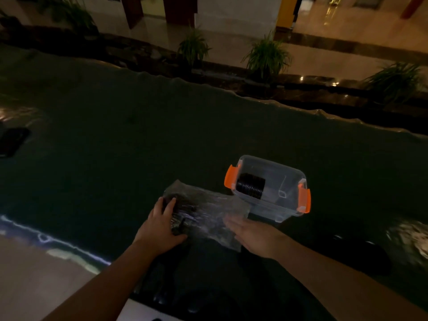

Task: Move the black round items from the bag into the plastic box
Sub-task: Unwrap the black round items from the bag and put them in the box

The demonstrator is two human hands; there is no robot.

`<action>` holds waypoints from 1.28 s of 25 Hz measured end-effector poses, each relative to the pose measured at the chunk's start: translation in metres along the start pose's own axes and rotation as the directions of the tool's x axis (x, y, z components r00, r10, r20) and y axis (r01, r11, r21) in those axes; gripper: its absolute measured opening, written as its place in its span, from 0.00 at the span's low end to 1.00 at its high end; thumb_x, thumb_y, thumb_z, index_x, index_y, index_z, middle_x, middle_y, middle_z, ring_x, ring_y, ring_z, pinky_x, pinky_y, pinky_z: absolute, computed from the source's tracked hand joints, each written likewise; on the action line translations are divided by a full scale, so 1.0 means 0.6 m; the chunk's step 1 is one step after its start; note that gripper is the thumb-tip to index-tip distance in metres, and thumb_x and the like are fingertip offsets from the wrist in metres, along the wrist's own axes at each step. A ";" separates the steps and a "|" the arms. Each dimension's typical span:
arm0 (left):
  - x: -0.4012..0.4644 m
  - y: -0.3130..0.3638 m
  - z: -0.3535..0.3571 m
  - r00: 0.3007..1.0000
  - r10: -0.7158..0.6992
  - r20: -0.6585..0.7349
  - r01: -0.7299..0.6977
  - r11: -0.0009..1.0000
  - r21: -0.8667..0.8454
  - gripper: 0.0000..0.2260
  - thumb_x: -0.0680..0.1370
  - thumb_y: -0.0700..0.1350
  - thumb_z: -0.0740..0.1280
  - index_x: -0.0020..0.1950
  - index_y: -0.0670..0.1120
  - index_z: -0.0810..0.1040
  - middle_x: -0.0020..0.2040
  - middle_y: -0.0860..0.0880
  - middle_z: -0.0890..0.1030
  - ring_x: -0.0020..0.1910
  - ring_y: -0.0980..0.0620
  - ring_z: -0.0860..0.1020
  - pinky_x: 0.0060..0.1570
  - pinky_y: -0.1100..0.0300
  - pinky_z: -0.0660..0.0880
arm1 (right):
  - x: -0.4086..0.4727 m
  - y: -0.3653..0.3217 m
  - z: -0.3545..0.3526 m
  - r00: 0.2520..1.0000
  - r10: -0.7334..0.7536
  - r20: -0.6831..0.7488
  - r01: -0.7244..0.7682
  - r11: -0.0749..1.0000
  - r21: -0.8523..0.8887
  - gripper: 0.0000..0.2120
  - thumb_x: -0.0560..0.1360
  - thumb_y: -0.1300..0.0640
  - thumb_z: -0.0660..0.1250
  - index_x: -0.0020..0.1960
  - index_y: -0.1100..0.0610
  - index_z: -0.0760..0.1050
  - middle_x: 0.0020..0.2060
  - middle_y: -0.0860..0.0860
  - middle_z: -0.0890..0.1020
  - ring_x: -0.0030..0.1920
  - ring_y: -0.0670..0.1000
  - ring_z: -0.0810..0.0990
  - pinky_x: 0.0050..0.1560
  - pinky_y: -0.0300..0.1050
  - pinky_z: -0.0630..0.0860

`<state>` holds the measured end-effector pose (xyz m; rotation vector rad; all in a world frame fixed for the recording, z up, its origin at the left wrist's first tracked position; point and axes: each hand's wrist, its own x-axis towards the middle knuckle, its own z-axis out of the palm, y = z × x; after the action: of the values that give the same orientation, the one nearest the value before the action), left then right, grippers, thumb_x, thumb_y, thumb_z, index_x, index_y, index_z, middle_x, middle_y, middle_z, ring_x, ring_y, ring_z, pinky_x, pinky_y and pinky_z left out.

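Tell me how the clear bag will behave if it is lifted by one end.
The bag looks thin and crinkled, so it will probably flop and sag. Dark items lie under the left hand, so they may slide inside. Its glossy film seems slippery.

Clear, smooth plastic box (275, 195) with a faint sheen on its walls; glossy orange plastic latches (305, 200) at two ends. Inside, a stack of black round ribbed items (250, 185), slightly shiny along the ridges, material hard to tell in the dim light. Thin, crinkled transparent plastic bag (208, 214), wrinkled all over and catching bright glints. Dark green table covering (139, 140), matt across most of its spread, wavy at the far edge, with glossy reflections near the front and right edges. Polished pale floor (347, 28) beyond, mirror-glossy under the lamps. Flat black rectangular object (11, 141) at far left, smooth, dull sheen.
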<state>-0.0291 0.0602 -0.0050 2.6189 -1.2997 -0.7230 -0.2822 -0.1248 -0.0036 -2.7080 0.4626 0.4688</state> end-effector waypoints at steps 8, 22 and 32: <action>-0.004 -0.013 -0.004 0.998 0.056 0.025 -0.054 0.995 -0.083 0.55 0.68 0.63 0.76 0.83 0.55 0.42 0.84 0.43 0.46 0.81 0.40 0.53 0.77 0.42 0.60 | 0.164 -0.045 -0.012 0.995 -0.084 0.045 0.092 0.975 -0.202 0.41 0.79 0.31 0.54 0.81 0.44 0.36 0.80 0.44 0.38 0.81 0.49 0.45 0.78 0.63 0.50; -0.017 -0.029 -0.018 0.992 0.128 0.015 -0.124 0.979 -0.161 0.52 0.71 0.60 0.76 0.83 0.49 0.46 0.83 0.48 0.54 0.79 0.46 0.59 0.77 0.46 0.62 | 0.263 -0.116 -0.029 0.952 -0.286 -0.108 0.295 0.953 0.072 0.39 0.75 0.59 0.74 0.80 0.50 0.59 0.75 0.54 0.68 0.74 0.56 0.67 0.72 0.54 0.65; -0.017 -0.011 -0.027 0.999 0.032 0.025 -0.032 0.999 -0.013 0.54 0.71 0.68 0.70 0.83 0.49 0.40 0.84 0.46 0.48 0.80 0.44 0.55 0.77 0.39 0.59 | 0.172 -0.076 -0.028 0.981 -0.165 -0.101 0.159 0.985 -0.068 0.40 0.72 0.43 0.73 0.77 0.44 0.57 0.75 0.48 0.65 0.70 0.55 0.69 0.63 0.59 0.74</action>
<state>-0.0223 0.0708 0.0110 2.5814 -1.3361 -0.7592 -0.1686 -0.1171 -0.0143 -2.8092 0.2555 0.2998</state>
